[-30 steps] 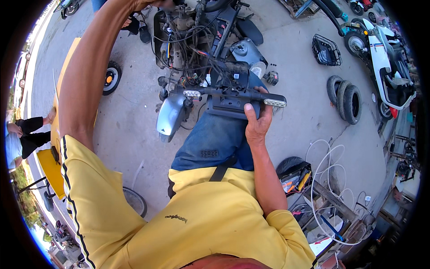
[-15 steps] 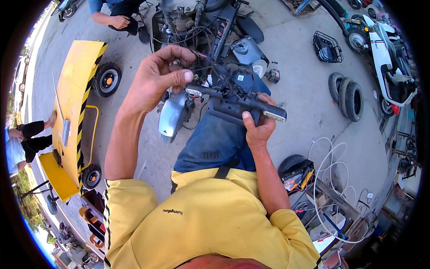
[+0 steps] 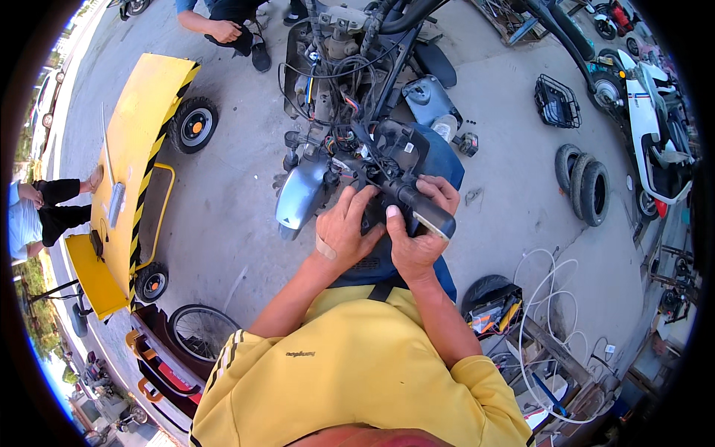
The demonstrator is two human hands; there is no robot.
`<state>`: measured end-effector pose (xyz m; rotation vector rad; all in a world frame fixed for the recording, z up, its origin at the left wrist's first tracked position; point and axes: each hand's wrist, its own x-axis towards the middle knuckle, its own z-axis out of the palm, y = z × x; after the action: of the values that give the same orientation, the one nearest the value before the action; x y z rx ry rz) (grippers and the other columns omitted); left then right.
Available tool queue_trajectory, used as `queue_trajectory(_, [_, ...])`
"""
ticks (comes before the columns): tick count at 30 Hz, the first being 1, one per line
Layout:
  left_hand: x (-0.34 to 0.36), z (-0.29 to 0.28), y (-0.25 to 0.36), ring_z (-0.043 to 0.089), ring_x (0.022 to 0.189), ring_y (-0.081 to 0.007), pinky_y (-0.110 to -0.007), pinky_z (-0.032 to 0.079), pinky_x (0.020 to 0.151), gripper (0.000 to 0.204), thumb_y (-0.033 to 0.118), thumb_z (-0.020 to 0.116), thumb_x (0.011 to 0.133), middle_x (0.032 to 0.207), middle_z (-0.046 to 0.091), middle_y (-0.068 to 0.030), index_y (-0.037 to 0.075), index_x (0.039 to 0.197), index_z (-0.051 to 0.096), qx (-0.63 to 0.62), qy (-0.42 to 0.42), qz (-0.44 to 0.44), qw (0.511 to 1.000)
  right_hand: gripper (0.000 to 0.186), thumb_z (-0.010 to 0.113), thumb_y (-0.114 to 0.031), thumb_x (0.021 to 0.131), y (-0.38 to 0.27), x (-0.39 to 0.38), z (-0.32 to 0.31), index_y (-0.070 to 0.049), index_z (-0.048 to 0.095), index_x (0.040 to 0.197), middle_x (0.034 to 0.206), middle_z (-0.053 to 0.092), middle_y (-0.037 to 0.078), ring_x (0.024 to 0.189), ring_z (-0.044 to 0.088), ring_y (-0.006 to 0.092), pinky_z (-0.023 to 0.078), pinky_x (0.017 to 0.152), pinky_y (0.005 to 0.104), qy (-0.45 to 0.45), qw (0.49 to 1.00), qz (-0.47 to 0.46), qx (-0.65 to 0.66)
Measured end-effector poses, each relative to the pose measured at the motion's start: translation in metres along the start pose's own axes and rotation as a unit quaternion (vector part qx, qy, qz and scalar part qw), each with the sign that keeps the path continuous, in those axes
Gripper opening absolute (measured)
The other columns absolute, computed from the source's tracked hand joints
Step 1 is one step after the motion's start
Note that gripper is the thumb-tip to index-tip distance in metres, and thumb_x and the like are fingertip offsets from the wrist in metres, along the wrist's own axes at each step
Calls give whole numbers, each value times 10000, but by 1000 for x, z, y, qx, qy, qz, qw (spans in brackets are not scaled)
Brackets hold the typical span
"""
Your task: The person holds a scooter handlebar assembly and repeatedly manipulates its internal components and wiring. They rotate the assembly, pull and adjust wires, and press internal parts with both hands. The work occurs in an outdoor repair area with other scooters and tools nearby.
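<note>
A black plastic light unit [image 3: 406,192], with a lamp lens at its near right end, is held in front of me over my lap. My right hand [image 3: 418,237] wraps its right end, thumb on top. On the left my left hand [image 3: 344,229] has its fingers bent against the unit's near edge; a tan plaster is on that wrist. The fingertips are partly hidden. Bundled wires [image 3: 359,138] run from the unit toward a stripped-down scooter frame [image 3: 339,48]. Left of the unit is a silver-blue fender [image 3: 302,197].
A grey body panel [image 3: 432,100] lies beside the frame. Three tyres [image 3: 583,185] and a black wire basket [image 3: 557,103] are on the right. On the left stands a yellow cart [image 3: 141,104]; a crouching person's hand [image 3: 225,30] is beyond. White tubing [image 3: 525,298] coils at lower right.
My left hand has come down from the raised wires to the unit's near edge. The unit has turned, its right end now nearer me, and the view has shifted.
</note>
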<state>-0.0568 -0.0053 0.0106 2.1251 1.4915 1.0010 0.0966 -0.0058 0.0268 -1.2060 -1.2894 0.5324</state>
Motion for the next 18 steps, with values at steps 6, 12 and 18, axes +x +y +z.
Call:
queue_trajectory(6, [6, 3, 12, 685, 729, -302, -395, 558, 609, 713, 169, 882, 667, 1041, 624, -111, 88, 1327, 625, 49, -21, 40, 998, 565, 778, -13, 818, 18, -6, -7, 22, 543, 1330, 1348, 530, 146, 1247, 546, 239, 448, 1095, 405, 66, 965, 148, 204])
queue_trajectory(12, [13, 6, 19, 669, 706, -282, -390, 546, 598, 690, 141, 868, 681, 986, 613, -103, 83, 1324, 625, 58, -13, 81, 995, 613, 779, -25, 844, 13, -2, -15, 24, 496, 1386, 1371, 515, 129, 1265, 530, 223, 428, 1114, 387, 74, 947, 190, 248])
queue_trajectory(18, [8, 14, -3, 660, 723, -302, -406, 538, 570, 591, 128, 812, 721, 925, 584, -111, 26, 1271, 622, 6, 60, 86, 994, 660, 863, -113, 791, -12, -1, -3, -8, 531, 1351, 1360, 470, 171, 1225, 531, 301, 457, 1057, 419, 3, 997, -1, 74])
